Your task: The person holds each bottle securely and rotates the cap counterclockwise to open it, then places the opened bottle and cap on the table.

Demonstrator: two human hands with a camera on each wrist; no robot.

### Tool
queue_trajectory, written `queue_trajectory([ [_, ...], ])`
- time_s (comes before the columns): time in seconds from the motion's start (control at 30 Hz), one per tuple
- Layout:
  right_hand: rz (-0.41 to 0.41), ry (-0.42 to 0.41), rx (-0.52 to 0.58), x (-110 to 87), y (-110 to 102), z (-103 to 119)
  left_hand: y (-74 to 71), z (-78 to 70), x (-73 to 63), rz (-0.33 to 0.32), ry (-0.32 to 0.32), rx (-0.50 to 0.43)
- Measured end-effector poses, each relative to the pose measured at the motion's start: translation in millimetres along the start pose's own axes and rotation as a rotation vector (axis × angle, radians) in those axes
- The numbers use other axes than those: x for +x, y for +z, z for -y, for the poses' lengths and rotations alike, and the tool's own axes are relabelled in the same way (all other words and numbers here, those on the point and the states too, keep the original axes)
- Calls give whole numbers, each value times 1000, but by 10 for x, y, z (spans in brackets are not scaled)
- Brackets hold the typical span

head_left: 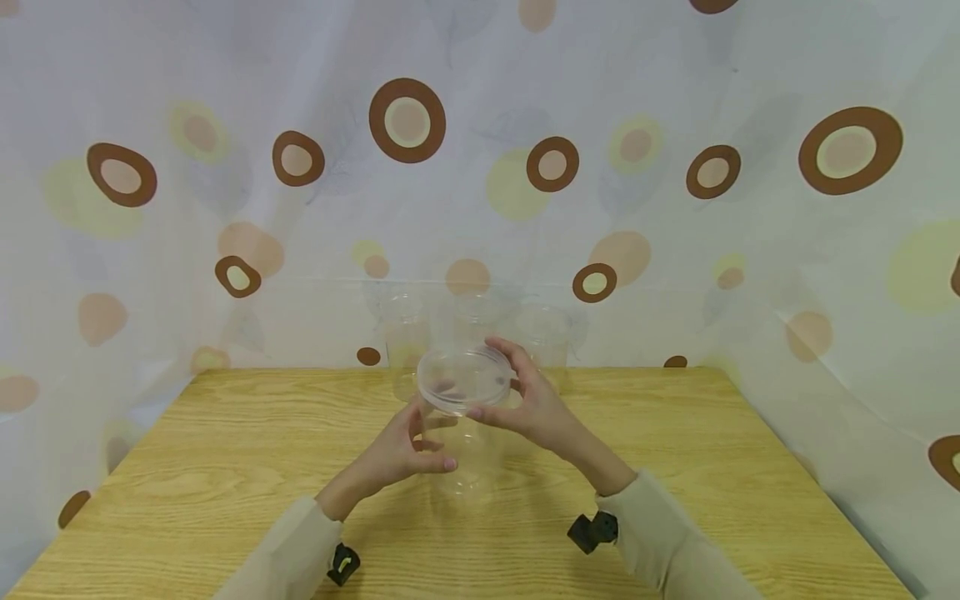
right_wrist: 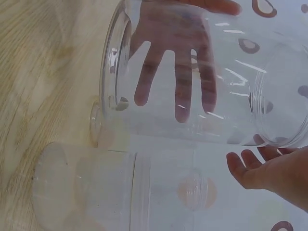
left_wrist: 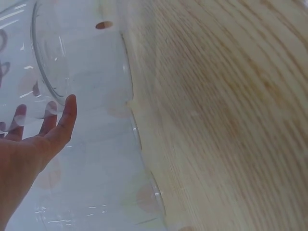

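A clear plastic jar with a round clear lid on its top is held over the table, its lid tipped toward the head camera. My left hand grips the side of the jar, thumb in front and fingers behind. At the top, my right hand holds the lid's rim between thumb and fingers. In the right wrist view the fingers of the left hand show through the jar wall, and the right hand is by the lid end.
Several more clear jars stand behind at the table's back, among them a left jar and a right jar. A patterned curtain hangs behind the wooden table. The transparent walls make the jars' outlines faint.
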State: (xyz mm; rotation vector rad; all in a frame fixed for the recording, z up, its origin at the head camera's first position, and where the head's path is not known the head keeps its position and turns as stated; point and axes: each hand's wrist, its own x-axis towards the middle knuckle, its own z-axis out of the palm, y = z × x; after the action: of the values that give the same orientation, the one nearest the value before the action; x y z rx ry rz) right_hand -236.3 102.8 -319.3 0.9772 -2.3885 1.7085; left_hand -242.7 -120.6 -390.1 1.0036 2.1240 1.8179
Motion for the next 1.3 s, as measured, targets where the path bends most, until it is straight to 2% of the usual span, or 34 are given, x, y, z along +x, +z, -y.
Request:
queue_trajectory([
  [0.3,236,-49,275,82,-137,-77,-18,-15,-11,72,4,-64],
  [0.63,381,-94,452,138,-209,-140,-30,-32,-6,167,-3,-133],
  [0.73,373,-106,474,139,-216,-135,-27,-39,-16,164,-12,-129],
  [1.0,270,-144,476,134,-273,-82,-54,1,-27,147,13,-100],
  [1.17,230,-135,439,94,-417,-93,-126,37,-74,97,11,-62],
  [1.3,208,-114,403,35,-572,-141,-215,32,-143,32,-8,-35],
])
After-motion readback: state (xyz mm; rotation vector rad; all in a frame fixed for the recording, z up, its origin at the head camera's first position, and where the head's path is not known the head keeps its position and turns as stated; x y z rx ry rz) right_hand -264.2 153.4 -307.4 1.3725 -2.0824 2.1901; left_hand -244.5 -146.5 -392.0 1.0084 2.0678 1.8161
